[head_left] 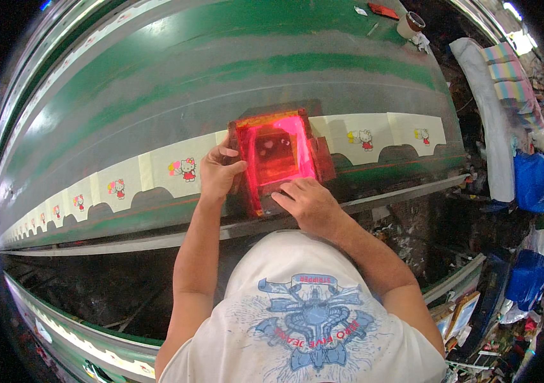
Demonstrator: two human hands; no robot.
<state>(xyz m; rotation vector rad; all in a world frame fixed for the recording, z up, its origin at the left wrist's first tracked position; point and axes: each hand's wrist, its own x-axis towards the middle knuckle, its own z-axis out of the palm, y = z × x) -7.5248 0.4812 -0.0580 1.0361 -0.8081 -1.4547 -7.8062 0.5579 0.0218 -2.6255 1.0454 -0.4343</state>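
Note:
A small screen printing frame (270,120), its inside smeared with bright pink-red ink, lies over a strip of pale fabric pieces (154,169) on a long green table. My left hand (219,171) is closed on the frame's left side, thumb and fingers against the rim. At the frame's near right edge is my right hand (310,203). Its fingers are curled over a dark, ink-stained bar; what they grip is mostly hidden. Printed cartoon cats with red clothes show on the pieces to both sides, and the frame covers the fabric beneath it.
The long green table (221,48) has a raised rail (406,193) along its near side. A cup (410,24) and a red flat piece (383,11) sit at its far right. Blue bags (535,182) and stacked striped cloth (508,71) stand beyond its right end. Another table (87,325) runs behind, lower left.

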